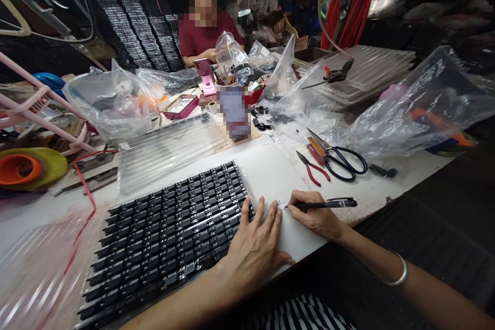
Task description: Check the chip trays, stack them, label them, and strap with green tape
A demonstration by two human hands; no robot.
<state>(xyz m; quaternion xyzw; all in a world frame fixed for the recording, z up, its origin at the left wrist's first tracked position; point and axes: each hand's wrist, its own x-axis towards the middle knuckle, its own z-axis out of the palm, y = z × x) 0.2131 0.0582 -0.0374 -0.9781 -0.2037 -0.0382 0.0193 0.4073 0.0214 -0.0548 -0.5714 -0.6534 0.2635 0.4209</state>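
Note:
A black pen (325, 203) is pinched in my right hand (314, 214), its tip down at a small white paper slip (281, 204) with dark marks on it. My left hand (260, 234) lies flat with fingers spread; its fingertips reach the slip and the right edge of a clear tray (247, 183). Rows of small black parts (170, 227) with silvery pins fill that tray, partly hidden by my left forearm. The slip rests on the white tabletop (266, 162).
Red-handled pliers (313, 167), a screwdriver (311, 147) and large scissors (340, 157) lie beyond my right hand. Clear ribbed trays (170, 147) and plastic bags (116, 103) spread across the table. A person (211, 36) sits opposite, behind a phone on a pink stand (209, 85).

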